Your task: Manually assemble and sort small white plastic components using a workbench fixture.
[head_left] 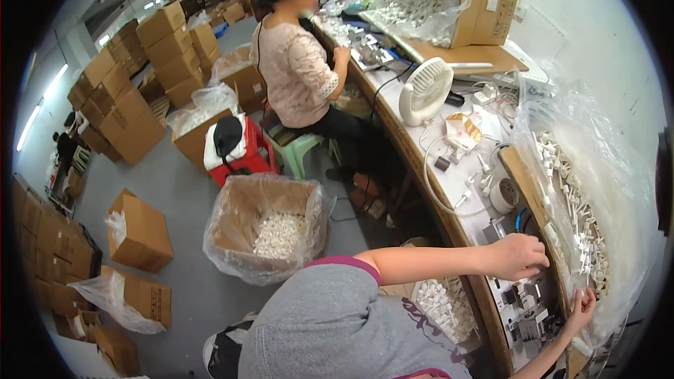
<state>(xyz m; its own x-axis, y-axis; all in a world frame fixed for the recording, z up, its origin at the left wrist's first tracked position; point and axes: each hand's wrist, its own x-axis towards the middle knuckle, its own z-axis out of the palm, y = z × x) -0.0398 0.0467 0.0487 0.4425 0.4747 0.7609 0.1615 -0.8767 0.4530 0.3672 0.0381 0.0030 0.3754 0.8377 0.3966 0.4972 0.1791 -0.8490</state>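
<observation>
My left hand (518, 256) is over the bench by the edge of an open carton, its fingers curled together; whatever they hold is hidden. Below and beside it sit dark metal fixtures (528, 309) on the white bench top. My right hand (581, 310) is at the near end of the carton, fingertips bent together against its clear plastic liner (618, 189). Anything in that grip is too small to name. Inside the liner lies a heap of white plastic parts with long thin stems (576, 214), just beyond my right hand.
A white fan (426, 91), a roll of tape (503, 195) and cables share the bench. Farther along, a co-worker (291, 63) sits on a green stool (298, 154) near a large carton (484, 10). A lined carton of white parts (232, 228) stands on the floor.
</observation>
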